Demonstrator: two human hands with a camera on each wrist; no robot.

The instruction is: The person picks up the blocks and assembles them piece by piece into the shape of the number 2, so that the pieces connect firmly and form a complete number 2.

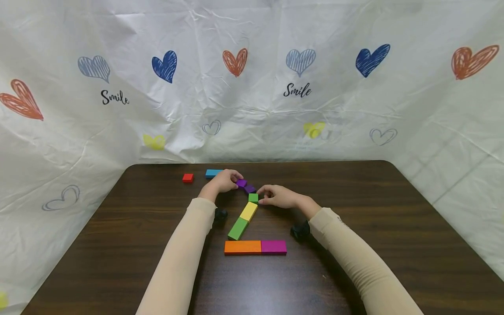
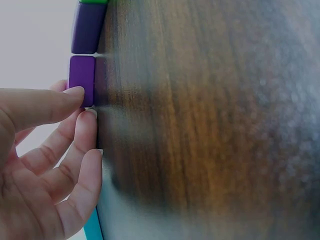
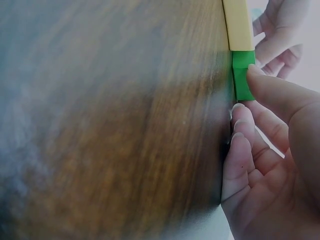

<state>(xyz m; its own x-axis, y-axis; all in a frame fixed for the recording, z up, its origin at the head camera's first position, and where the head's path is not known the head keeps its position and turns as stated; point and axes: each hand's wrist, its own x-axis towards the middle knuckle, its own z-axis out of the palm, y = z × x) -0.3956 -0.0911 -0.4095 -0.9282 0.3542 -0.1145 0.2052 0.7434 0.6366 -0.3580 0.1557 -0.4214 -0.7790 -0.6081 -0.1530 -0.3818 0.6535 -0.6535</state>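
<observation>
My left hand (image 1: 225, 180) pinches a small purple block (image 2: 81, 75) between thumb and fingers at the far end of a curving row. Beside that block stands a darker purple block (image 1: 250, 189). A small green block (image 1: 253, 198) follows in the row, and the thumb and fingers of my right hand (image 1: 280, 196) hold its near corner from the right. Toward me the row continues with a yellow block (image 1: 248, 211) and a longer green block (image 1: 238, 229). Part of the held purple block is hidden by the left fingers.
An orange block (image 1: 242, 247) and a magenta block (image 1: 273, 247) lie end to end in front of the row. Behind my left hand is a blue block (image 1: 213, 173), partly covered. A red block (image 1: 188, 178) lies farther left on the brown table (image 1: 354, 197).
</observation>
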